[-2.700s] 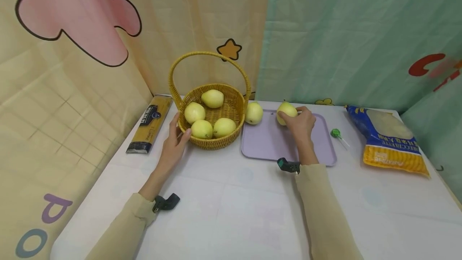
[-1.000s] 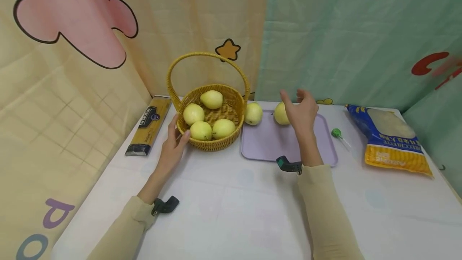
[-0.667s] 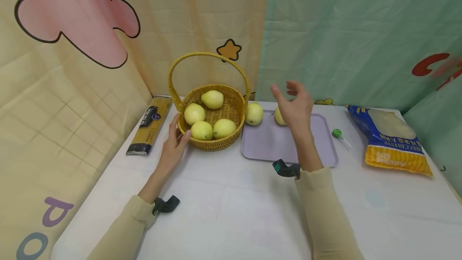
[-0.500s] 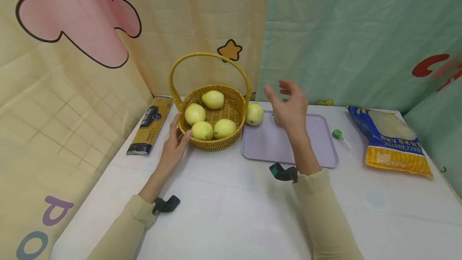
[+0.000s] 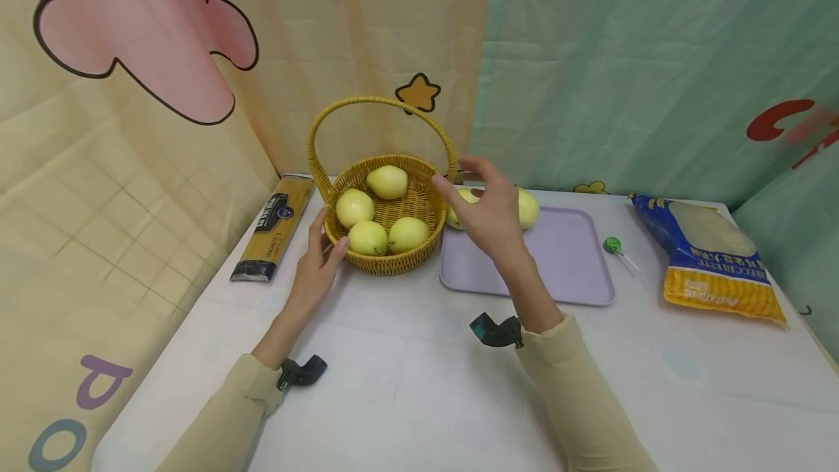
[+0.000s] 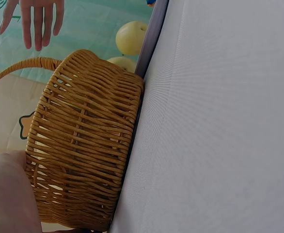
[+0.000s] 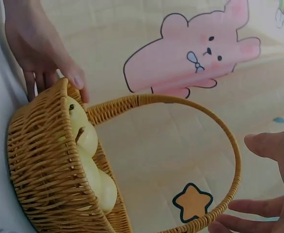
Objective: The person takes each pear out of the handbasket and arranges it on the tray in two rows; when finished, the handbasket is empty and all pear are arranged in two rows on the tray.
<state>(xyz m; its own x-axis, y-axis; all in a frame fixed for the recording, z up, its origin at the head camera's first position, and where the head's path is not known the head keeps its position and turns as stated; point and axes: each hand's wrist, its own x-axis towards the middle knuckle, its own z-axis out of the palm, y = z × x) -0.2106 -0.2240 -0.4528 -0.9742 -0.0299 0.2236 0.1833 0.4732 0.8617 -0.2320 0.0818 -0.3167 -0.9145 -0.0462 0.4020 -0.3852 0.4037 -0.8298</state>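
A woven basket [image 5: 393, 264] with a tall arched handle holds several pale yellow-green pears [image 5: 367, 237]. My left hand [image 5: 313, 264] grips its left rim; the right wrist view shows the thumb over the edge and the other fingers [image 7: 30, 85] outside. My right hand [image 5: 491, 213] is raised just right of the handle, thumb and fingers spread, holding nothing. Behind it are two more pears: one [image 5: 454, 220] beside the basket at the tray's left end, partly hidden, and one [image 5: 528, 208] at the back of the lilac tray [image 5: 570, 268].
Left of the basket lies a packet of spaghetti [image 5: 272, 228]. On the right are a green lollipop [image 5: 612, 245] and a blue and yellow pasta bag [image 5: 714, 257]. Printed curtains [image 5: 590, 57] stand behind the white table [image 5: 406, 384].
My right hand let go of the pear at the tray's back, rose, then moved left toward the basket handle. That pear remains on the tray. My left hand has stayed on the rim.
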